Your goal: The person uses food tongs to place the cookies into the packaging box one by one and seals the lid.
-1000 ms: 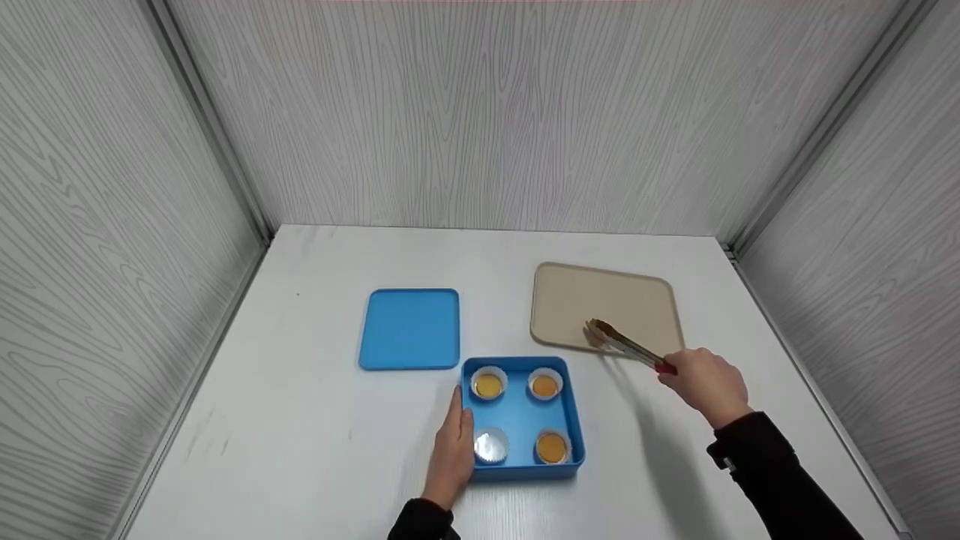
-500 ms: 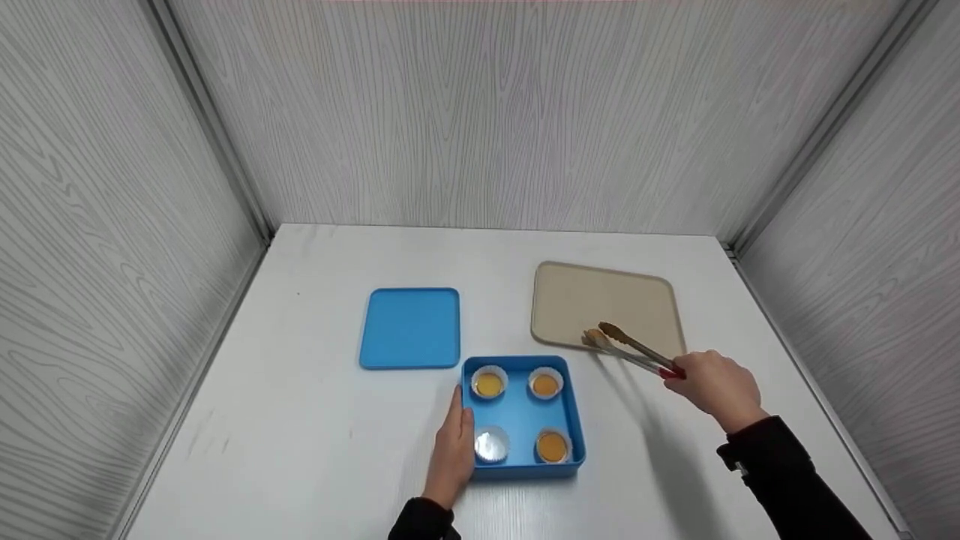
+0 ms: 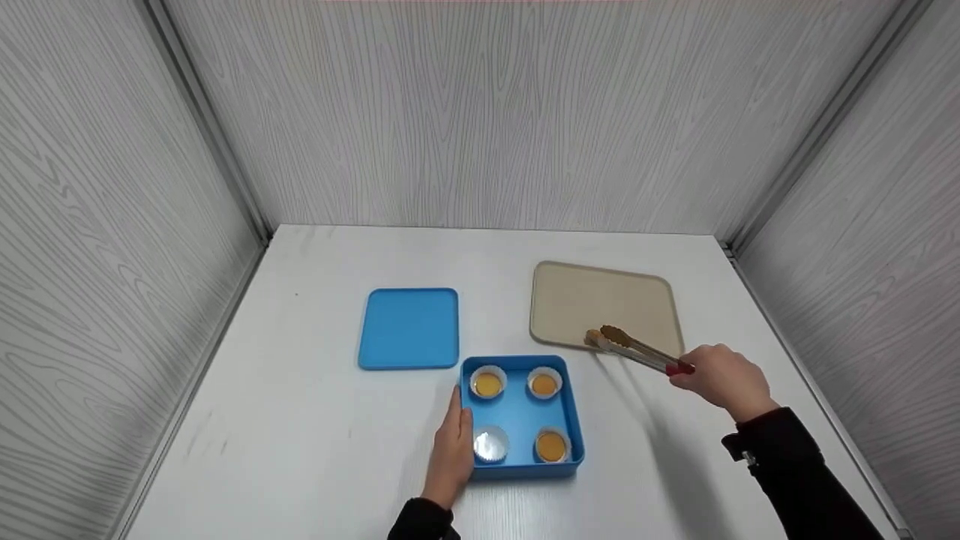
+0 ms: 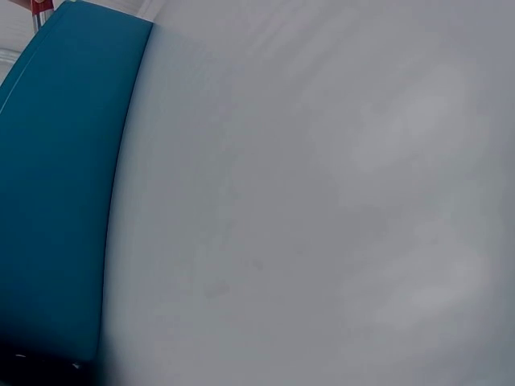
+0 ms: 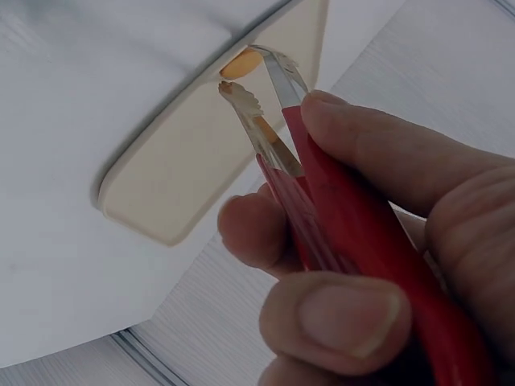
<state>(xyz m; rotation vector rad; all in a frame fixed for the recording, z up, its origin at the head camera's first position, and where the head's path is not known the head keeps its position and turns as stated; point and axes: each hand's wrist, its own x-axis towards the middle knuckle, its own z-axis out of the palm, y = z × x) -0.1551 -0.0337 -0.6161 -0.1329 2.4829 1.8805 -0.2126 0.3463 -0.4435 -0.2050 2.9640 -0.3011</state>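
My right hand (image 3: 725, 379) grips red-handled metal tongs (image 5: 354, 209) over the near edge of the beige tray (image 3: 600, 296). In the right wrist view, the tong tips stand apart with a small round orange piece (image 5: 240, 64) between them, at the tray's rim. My left hand (image 3: 450, 454) rests with straight fingers along the left side of a blue square box (image 3: 517, 474). Inside the box are pleated cups at the corners. Yellow filling shows in the back left cup (image 3: 488, 385), orange in the back right cup (image 3: 544, 385) and front right cup (image 3: 551, 446). The front left silvery cup (image 3: 491, 445) shows no filling.
A flat blue square lid or tray (image 3: 409, 330) lies behind and left of the box. All of this stands on a white table (image 3: 285, 390), enclosed by grey wood-grain panels (image 3: 480, 112) at the back and both sides.
My right hand has shifted right and the tongs' tips have spread from nearly together, then narrowed a little, staying near the tray's front edge. The left hand and box have not moved.
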